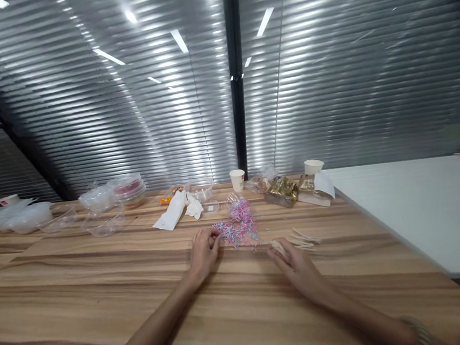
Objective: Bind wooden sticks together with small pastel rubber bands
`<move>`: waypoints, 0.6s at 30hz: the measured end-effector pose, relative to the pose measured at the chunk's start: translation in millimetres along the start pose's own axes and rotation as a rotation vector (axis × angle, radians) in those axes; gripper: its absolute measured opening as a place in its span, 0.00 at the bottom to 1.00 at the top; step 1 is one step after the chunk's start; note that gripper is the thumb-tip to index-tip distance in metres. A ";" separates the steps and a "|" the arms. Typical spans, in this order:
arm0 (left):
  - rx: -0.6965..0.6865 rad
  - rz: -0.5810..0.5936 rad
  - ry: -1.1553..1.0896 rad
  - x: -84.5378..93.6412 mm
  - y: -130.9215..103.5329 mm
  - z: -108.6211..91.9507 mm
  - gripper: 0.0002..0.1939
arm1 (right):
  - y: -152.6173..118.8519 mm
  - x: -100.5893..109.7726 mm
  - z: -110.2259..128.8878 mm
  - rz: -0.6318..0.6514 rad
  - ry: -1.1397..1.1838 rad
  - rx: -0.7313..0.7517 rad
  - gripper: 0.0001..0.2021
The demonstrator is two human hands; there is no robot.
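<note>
A pile of pink, purple and blue paper shreds (235, 230) lies mid-table, spilling from a clear plastic bag. Against its left edge rests my left hand (204, 255), fingers curled together; whatever they hold, if anything, is hidden. To the right of the pile, my right hand (298, 269) is closed around a small pale beige piece (278, 248) whose kind I cannot make out. Several thin pale sticks (304, 239) lie loosely just beyond that hand.
Clear plastic bowls (103, 221) and stacked containers (128, 189) stand at the back left. White tissues (172, 210), a paper cup (238, 180), gold-coloured packets (283, 190) and another cup (314, 166) line the rear edge. A white surface (420, 203) adjoins on the right.
</note>
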State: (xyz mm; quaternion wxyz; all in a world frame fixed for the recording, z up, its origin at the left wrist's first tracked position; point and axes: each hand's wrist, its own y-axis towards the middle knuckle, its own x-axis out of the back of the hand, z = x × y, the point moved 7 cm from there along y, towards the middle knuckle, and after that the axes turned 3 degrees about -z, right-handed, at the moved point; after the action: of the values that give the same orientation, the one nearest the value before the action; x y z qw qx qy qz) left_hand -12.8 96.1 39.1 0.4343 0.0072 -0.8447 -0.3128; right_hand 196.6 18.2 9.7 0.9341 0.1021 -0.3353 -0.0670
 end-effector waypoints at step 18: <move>-0.240 0.313 -0.464 -11.5 -30.4 -84.9 0.11 | -5.2 -14.2 4.6 0.149 -0.002 -0.007 0.23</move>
State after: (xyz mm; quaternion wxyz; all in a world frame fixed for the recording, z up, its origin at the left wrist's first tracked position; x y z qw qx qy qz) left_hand 49.2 30.6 50.7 0.2705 -0.2459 -0.8691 -0.3331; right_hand 182.5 15.2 3.2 0.9365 0.0733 -0.3428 0.0016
